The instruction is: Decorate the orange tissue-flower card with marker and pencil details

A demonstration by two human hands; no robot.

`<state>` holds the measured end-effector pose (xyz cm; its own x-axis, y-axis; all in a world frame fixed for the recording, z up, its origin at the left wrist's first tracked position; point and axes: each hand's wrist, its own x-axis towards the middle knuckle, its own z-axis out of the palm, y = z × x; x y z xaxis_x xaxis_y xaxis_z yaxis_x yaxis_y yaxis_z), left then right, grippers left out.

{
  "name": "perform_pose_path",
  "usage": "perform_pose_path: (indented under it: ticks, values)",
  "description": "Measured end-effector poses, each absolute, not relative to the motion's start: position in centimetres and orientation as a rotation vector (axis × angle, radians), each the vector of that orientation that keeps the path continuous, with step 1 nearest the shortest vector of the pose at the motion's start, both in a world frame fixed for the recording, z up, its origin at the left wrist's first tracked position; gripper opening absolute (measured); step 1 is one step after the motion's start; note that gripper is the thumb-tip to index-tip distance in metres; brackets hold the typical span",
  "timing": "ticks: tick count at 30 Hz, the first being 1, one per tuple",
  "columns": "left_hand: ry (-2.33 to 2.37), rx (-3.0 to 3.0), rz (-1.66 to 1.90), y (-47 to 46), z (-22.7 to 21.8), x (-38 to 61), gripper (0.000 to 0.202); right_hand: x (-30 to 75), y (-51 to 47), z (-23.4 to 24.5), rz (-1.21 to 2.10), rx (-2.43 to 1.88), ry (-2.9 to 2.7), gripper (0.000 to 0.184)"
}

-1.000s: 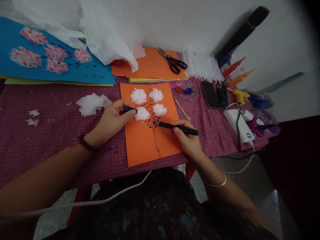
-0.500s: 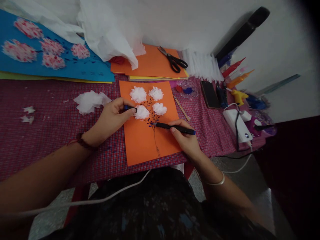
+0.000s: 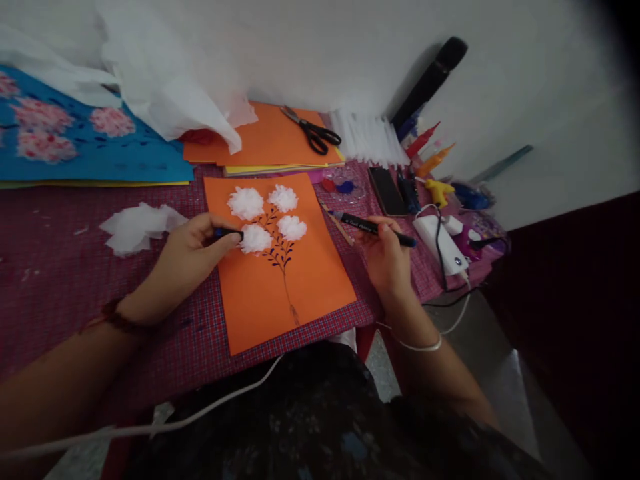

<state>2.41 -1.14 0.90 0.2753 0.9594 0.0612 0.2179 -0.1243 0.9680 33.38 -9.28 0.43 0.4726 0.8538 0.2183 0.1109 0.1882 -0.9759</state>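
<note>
An orange card [image 3: 300, 280] lies on the checked red cloth [image 3: 65, 280], with several white tissue puffs [image 3: 246, 202] and a drawn blue stem with leaves on it. My left hand [image 3: 190, 257] rests at the card's left edge, fingers pinched on a small dark marker cap [image 3: 227, 233] beside one puff. My right hand [image 3: 387, 257] is off the card's right edge, closed around a black marker [image 3: 373, 227] whose tip points left, above the cloth.
Black scissors [image 3: 311, 130] lie on a stack of orange sheets [image 3: 260, 143] at the back. A blue sheet with pink puffs [image 3: 75, 143], loose white tissue [image 3: 135, 227], a paint palette [image 3: 343, 187], a phone [image 3: 386, 190], glue bottles [image 3: 425, 150] and a white charger with cable [image 3: 440, 233] surround the card.
My right hand has lifted the marker off the drawn stem and drawn it away to the right, past the card's edge. The view has shifted right. My left hand stays put.
</note>
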Motion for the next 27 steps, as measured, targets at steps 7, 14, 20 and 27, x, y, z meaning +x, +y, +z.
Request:
perform_pose_path:
  ticks: [7, 14, 20, 27]
  values:
    - [1.114, 1.567, 0.944, -1.1, 0.8, 2.4, 0.014, 40.1, -3.9, -0.4, 0.324, -1.396, -1.074, 0.02]
    - [1.132, 1.583, 0.916, -1.2, 1.0, 2.5, 0.016, 41.8, -1.0, -1.8, 0.324, -1.478, -1.241, 0.012]
    - [1.093, 1.566, 0.927, -1.2, 1.0, 2.5, 0.014, 38.9, -4.3, 0.6, 0.453, -1.296, -1.108, 0.017]
    - [1.113, 1.555, 0.917, -1.5, 1.5, 2.7, 0.011, 30.5, -12.9, 0.7, 0.906, -1.25, -1.132, 0.016]
